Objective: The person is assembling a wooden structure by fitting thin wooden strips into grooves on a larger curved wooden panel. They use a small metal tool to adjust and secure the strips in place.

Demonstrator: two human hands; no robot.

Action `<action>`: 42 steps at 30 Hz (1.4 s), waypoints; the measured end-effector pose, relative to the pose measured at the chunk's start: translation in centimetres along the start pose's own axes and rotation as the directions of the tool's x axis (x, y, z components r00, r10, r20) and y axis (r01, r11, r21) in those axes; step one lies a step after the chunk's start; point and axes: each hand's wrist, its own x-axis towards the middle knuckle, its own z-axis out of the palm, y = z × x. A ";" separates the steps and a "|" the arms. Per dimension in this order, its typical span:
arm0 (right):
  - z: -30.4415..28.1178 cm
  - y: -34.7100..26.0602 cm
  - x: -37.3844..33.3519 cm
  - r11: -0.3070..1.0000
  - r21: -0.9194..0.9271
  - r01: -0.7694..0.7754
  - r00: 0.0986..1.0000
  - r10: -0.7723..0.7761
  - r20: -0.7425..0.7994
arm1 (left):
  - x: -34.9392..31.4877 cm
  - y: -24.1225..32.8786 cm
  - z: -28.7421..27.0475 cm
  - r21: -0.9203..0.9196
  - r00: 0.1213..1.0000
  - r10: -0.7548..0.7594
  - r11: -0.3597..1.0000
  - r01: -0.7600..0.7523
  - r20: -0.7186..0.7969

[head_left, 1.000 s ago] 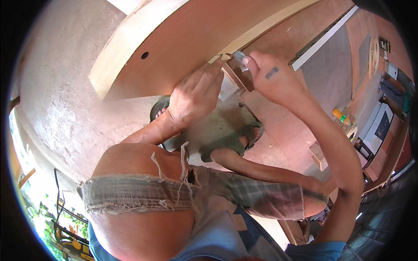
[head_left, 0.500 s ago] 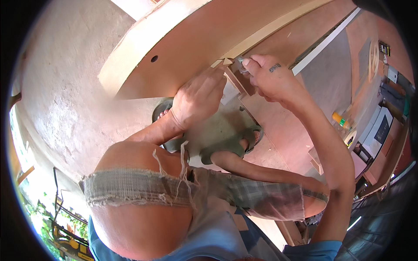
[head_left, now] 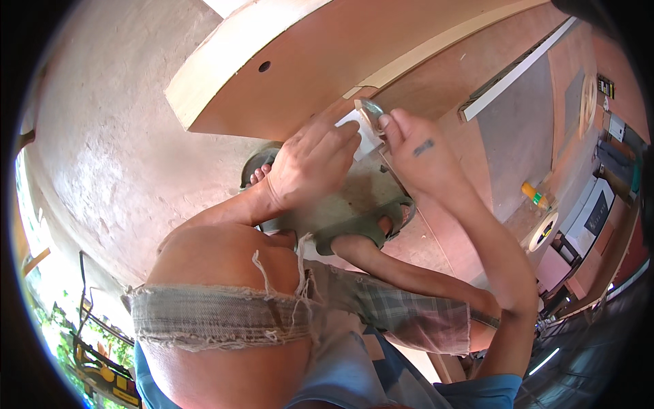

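Observation:
A large wooden panel with a curved edge band and a round hole [head_left: 293,75] stretches across the top. Just below its lower edge is my left hand [head_left: 310,163], its fingers curled together; whatever they grip is hidden. To the right, my right hand [head_left: 419,146] is closed, thumb on top, around a small shiny tool [head_left: 371,108] with a rounded, glossy surface; its exact kind does not show. A pale wood sliver [head_left: 359,104] sits at the tool's tip. Between the hands is a flat white piece [head_left: 364,140].
My bent knee [head_left: 204,255] rises at the lower left, and green sandals [head_left: 361,232] stand under the hands. A long white-edged strip [head_left: 518,71] lies to the upper right. Beyond are a yellow-capped bottle [head_left: 535,194], a roll of pale banding [head_left: 543,232] and a white box [head_left: 589,211].
My right hand has drawn back from the panel's edge toward me with the shiny tool. My left hand has come away a little too. The white piece between them is more exposed.

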 end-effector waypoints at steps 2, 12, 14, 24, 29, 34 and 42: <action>1.1 -0.5 -0.8 0.998 0.045 0.038 0.998 -0.036 -0.057 | -0.8 0.2 -0.8 -0.038 0.999 0.037 0.999 -0.036 0.012; -0.8 -1.4 0.0 0.998 -0.003 -0.066 0.998 0.066 0.023 | -2.0 -0.2 -2.0 0.053 0.998 0.054 0.997 -0.055 0.025; -0.6 -1.1 0.2 0.999 -0.013 -0.043 0.999 0.043 0.013 | -2.0 0.2 -1.9 0.057 0.999 0.033 0.998 -0.034 0.017; -0.2 -0.3 1.4 0.991 0.012 0.134 0.989 -0.134 0.062 | 0.7 0.9 -1.3 0.198 0.988 -0.148 0.970 0.139 0.033; -0.1 1.3 -0.8 0.969 -0.059 0.240 0.970 -0.237 0.046 | 0.8 0.4 -1.3 0.226 0.991 -0.109 0.970 0.089 0.078; -2.1 1.6 -3.9 0.996 -0.070 0.053 0.999 -0.053 0.004 | -0.1 0.6 -2.2 0.130 0.990 -0.065 0.990 0.049 0.124; 0.4 2.1 -2.9 0.958 -0.143 0.249 0.935 -0.276 -0.224 | 1.6 0.0 -1.8 -0.026 0.964 0.178 0.984 -0.176 0.196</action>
